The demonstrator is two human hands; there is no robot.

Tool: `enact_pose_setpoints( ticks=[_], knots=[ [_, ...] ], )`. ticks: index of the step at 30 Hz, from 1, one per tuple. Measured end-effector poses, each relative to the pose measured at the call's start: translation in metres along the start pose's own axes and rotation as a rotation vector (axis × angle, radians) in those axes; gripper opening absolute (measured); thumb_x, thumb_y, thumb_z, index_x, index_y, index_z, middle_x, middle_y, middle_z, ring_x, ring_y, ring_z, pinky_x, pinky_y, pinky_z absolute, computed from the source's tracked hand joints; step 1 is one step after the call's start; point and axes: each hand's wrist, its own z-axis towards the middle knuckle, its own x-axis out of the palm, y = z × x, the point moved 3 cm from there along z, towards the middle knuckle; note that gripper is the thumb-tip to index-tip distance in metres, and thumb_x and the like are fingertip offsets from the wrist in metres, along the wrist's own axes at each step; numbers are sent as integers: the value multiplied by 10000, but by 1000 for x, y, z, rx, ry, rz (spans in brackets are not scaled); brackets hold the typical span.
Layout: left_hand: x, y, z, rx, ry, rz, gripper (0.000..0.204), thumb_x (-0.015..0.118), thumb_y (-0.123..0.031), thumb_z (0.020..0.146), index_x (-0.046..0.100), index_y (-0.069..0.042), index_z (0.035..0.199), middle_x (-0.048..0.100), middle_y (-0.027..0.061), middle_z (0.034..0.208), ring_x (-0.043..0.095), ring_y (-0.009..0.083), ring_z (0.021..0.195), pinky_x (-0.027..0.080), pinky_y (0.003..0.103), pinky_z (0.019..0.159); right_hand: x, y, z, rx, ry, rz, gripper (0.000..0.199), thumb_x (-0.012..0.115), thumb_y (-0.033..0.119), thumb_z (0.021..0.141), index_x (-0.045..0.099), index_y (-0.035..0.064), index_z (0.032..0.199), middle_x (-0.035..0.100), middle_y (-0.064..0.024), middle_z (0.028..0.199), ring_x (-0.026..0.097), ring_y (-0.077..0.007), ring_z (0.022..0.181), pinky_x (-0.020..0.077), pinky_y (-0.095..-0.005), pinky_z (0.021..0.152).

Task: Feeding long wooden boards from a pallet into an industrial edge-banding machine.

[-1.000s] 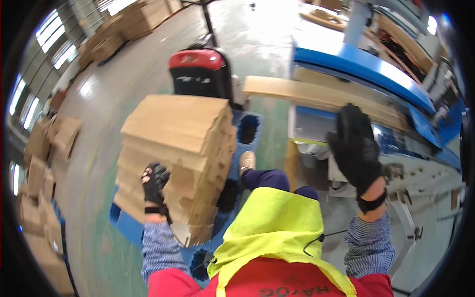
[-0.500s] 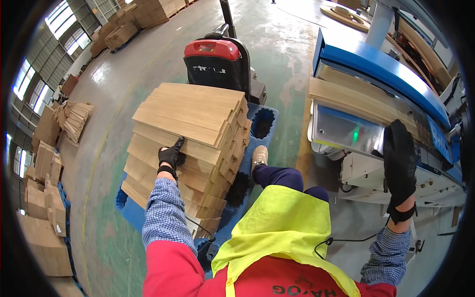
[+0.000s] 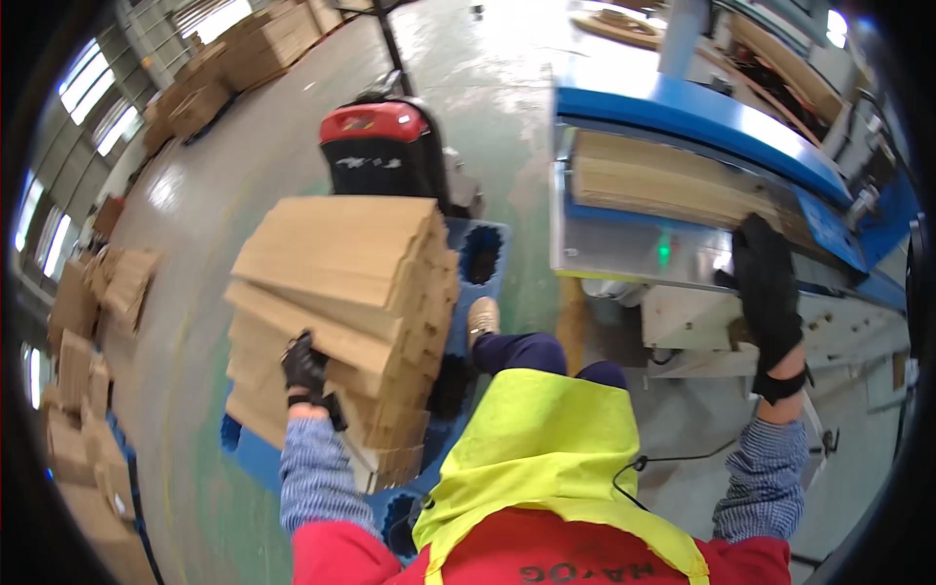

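Observation:
A tall stack of flat cardboard sheets (image 3: 341,292) stands on a blue pallet (image 3: 483,253) to my left. My left hand (image 3: 304,366), in a black glove, rests on the stack's near edge with fingers curled against a sheet. My right hand (image 3: 765,283), also black-gloved, is raised with fingers together against the grey and blue machine (image 3: 682,175), just below a pile of cardboard sheets (image 3: 663,185) lying in its feeder. Whether it grips anything I cannot tell.
A red and black pallet truck (image 3: 380,146) stands behind the pallet. More cardboard stacks (image 3: 83,322) line the left side and far back (image 3: 263,44) of the green-grey floor. My yellow vest (image 3: 546,458) and one shoe (image 3: 482,317) show below.
My left hand stays at the stack's near edge. My right hand has shifted toward the machine's front panel under the feeder. The view has turned slightly.

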Motion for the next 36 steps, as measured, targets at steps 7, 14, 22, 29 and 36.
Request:
enact_pose_setpoints(
  ticks=[7,14,22,29,36],
  knots=[
    [-73,-74,27,-437,-279,-563,231,634,-119,987,643,-10,1191,650,62,1100,621,185,979,572,356,834,-15,11,16,152,60,183,350,666,223,898,616,-22,1142,654,-213,1134,617,-383,1094,460,-476,965],
    [-134,-208,96,-83,-412,-632,349,654,-97,979,614,65,1286,681,140,1174,641,205,1036,559,331,878,-22,5,17,270,141,249,369,645,268,891,598,-13,1126,638,-189,1072,602,-373,1033,439,-469,940],
    [-105,-239,125,84,-338,-666,216,630,32,928,678,54,1136,628,89,987,596,210,933,513,305,740,-12,-8,-3,119,-102,208,294,667,254,872,622,23,1049,640,-174,1182,578,-349,1194,400,-491,1048],
    [-110,-364,139,558,-230,-69,507,706,100,698,701,-65,1178,635,113,945,611,313,940,492,428,848,-18,-79,-29,151,8,61,187,582,209,920,642,52,1002,636,-205,948,610,-399,990,463,-487,895],
    [-87,-423,147,724,-178,-141,377,687,-42,802,747,-100,1170,665,98,987,641,284,986,514,396,848,-58,-17,-31,403,-3,143,360,608,256,947,598,4,1204,624,-222,1172,592,-421,1062,453,-523,922]
  ],
)
